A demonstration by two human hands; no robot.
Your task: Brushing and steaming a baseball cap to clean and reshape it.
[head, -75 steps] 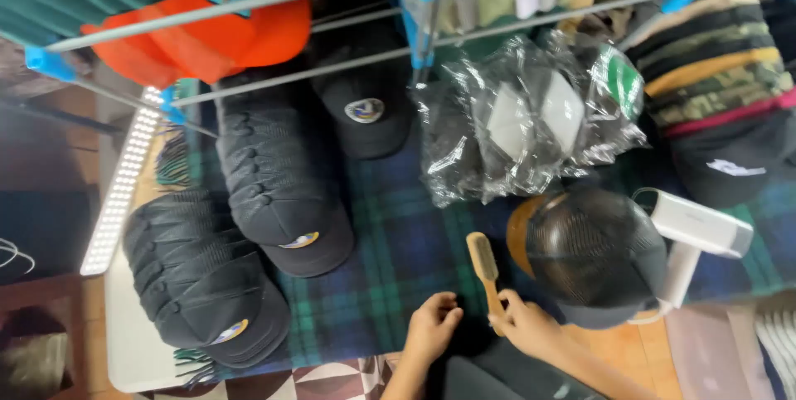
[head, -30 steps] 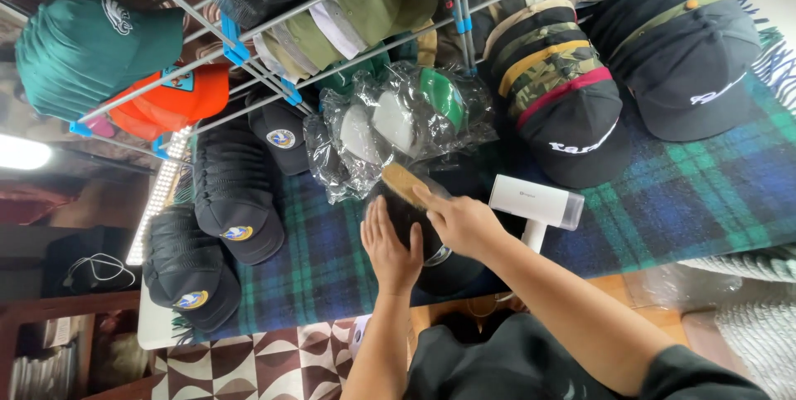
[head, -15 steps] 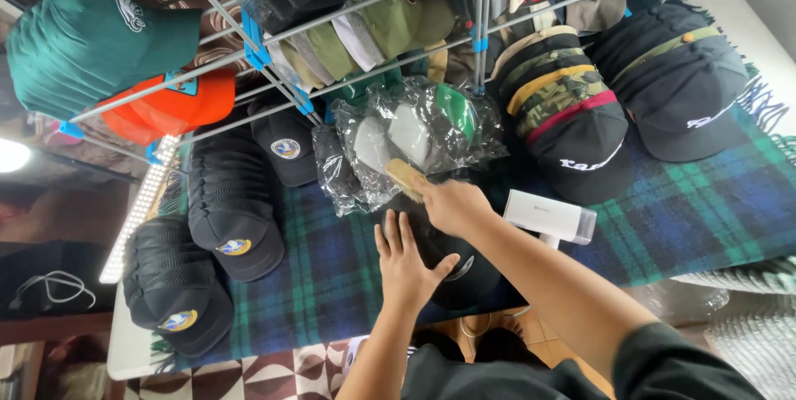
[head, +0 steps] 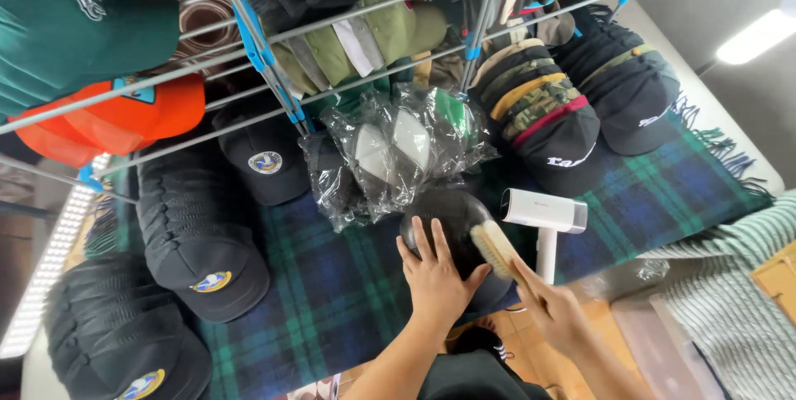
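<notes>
On the plaid blanket (head: 348,284), your left hand (head: 435,276) stays spread flat on the black cap (head: 444,218); right hand (head: 551,309), gripping the brush (head: 495,249), has dropped lower vs. before. Clear crinkly bags (head: 398,151) sit just behind.

light: bright, even | source: ceiling strip lamp (head: 759,35) glaring | edges: wide-angle stretch | blur: slight
</notes>
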